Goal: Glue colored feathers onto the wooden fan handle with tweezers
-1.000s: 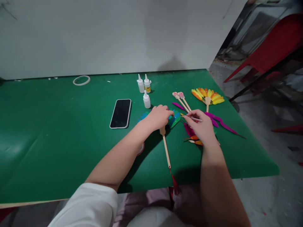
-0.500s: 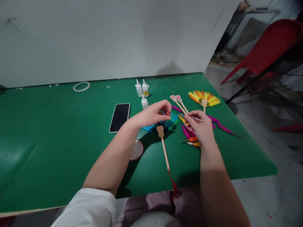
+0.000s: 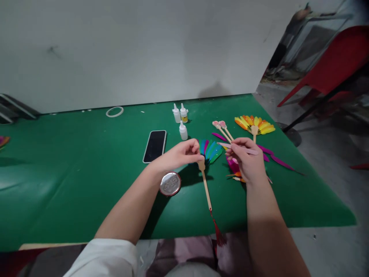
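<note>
Near the middle of the table lies a feather fan (image 3: 213,151) with blue, green and purple feathers, a wooden handle and a red tassel (image 3: 219,235). My left hand (image 3: 188,152) has its fingers curled and its thumb at the head of the handle, pinching the fan there. Pale pink tweezers (image 3: 245,149) are held in my right hand (image 3: 246,159), their tips pointing left toward the fan's feathers. Under and beside that hand lie loose purple feathers (image 3: 232,164) and orange ones (image 3: 236,174), partly hidden by it.
Behind the hands stand three small white glue bottles (image 3: 183,130). A phone (image 3: 155,146) and a round tin (image 3: 170,184) lie to the left, a white ring (image 3: 114,111) farther back. A yellow-orange feather fan (image 3: 255,125) and two wooden handles (image 3: 225,130) lie right. A red chair (image 3: 328,65) stands beyond.
My left hand has come down onto the head of the fan's handle. The tweezers in my right hand have turned, showing more of their side. The view has shifted left.
</note>
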The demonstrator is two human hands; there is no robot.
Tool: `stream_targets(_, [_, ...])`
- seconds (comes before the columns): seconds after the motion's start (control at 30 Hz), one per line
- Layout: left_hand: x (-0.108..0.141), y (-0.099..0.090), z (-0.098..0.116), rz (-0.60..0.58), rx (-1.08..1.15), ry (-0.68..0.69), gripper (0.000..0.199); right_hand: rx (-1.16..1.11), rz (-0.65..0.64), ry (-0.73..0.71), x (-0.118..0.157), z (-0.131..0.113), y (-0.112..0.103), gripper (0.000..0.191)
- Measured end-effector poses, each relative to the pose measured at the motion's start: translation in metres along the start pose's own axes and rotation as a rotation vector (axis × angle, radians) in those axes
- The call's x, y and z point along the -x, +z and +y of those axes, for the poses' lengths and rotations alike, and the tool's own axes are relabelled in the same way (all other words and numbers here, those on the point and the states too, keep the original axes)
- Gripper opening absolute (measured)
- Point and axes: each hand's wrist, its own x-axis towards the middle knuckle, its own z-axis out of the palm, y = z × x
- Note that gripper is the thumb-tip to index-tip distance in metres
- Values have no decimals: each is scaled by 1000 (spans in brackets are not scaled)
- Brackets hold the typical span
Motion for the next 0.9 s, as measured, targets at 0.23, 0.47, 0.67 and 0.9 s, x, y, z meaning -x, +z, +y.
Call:
stream_targets(0.23, [41,-5,-35,336,-36,12,24,-52,-7,58,6,3,12,20])
stream_targets(0.47, [51,-15,-39,506,-161,81,15,-15,-6,82,7,8,15,17])
stream_targets(0.67, [50,-24,-42,678,-225,128,19,-39,-58,73,9,5,18,15])
stream_targets(0.9, [59,-37,-41,952,-652,159,14,-26,-89,60,8,4,14,13])
